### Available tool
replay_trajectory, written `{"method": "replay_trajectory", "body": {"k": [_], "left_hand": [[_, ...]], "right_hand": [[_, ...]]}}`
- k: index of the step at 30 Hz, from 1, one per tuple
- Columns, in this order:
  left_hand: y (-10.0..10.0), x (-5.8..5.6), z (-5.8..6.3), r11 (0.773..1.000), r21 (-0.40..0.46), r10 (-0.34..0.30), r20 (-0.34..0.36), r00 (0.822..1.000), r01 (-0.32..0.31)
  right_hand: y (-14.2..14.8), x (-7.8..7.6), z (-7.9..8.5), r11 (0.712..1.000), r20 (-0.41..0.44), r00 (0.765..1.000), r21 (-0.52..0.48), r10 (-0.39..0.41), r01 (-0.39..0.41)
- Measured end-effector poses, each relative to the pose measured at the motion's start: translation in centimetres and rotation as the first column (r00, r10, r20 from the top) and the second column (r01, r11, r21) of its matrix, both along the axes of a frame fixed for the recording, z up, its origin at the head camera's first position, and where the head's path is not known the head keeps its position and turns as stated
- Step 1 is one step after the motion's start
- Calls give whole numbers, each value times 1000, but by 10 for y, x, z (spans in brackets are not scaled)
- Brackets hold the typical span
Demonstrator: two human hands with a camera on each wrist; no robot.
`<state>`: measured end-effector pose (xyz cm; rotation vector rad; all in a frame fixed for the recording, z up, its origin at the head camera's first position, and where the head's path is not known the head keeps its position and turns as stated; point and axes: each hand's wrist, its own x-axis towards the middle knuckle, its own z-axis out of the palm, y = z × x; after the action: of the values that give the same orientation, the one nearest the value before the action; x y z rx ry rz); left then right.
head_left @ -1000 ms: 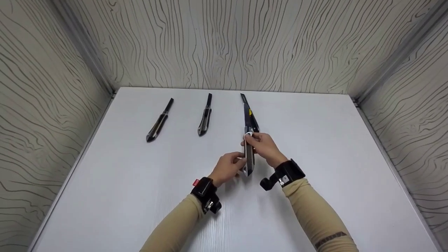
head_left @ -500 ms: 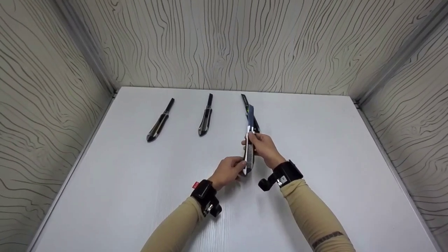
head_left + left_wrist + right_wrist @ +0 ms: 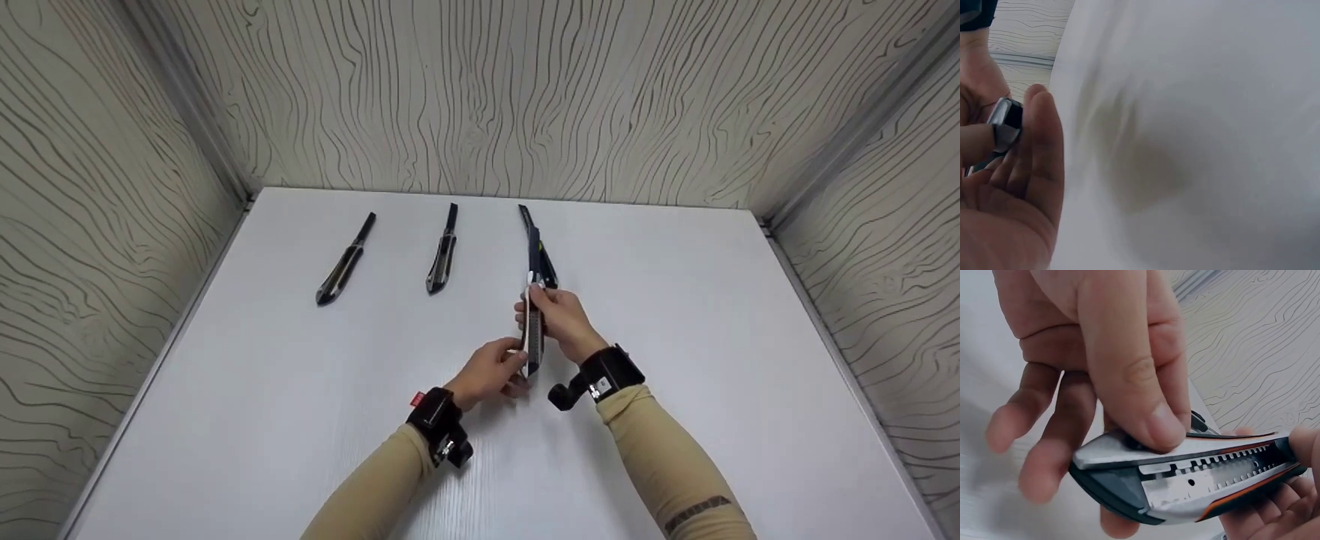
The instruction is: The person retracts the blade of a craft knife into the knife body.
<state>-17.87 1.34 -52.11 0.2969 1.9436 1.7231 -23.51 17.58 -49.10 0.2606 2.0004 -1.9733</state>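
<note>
My right hand (image 3: 564, 322) holds a utility knife (image 3: 533, 330) near its front, thumb on top by the slider. The knife's dark blade extends forward, away from me. At the tail end, my left hand (image 3: 487, 367) pinches the handle between thumb and fingers. In the right wrist view, the knife (image 3: 1230, 478) shows a toothed metal channel, orange trim and a dark end cap. Only its tail end (image 3: 1008, 121) shows in the left wrist view. Another utility knife (image 3: 550, 270) lies on the table behind the held one, partly covered by it.
Two more utility knives lie on the white table (image 3: 300, 405) to the left: one at far left (image 3: 341, 274), one nearer the middle (image 3: 442, 259). All have dark blades pointing back. Wood-grain panels (image 3: 480, 97) enclose the table's back and sides.
The held knife has rolled slightly in my hands, and its blade tip has swung a little to the right. Some left fingers have spread below the tail end. The knives on the table stay put.
</note>
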Motion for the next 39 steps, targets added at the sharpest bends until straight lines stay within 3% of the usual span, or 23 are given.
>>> {"method": "replay_trajectory", "body": {"k": [17,28,39], "left_hand": [[4,0,-8,995,87,50,81,995,-57],[6,2,-7,993,93,62,49,997,-66],[5,0,-7,993,78,80,61,995,-85]], "right_hand": [[-2,0,-1,1000,11,1000,-11,-12,12],[-3,0,-3,1000,-7,1000,-14,-16,16],[-4,-1,-4,1000,-2,1000,-26,-10,10]]}}
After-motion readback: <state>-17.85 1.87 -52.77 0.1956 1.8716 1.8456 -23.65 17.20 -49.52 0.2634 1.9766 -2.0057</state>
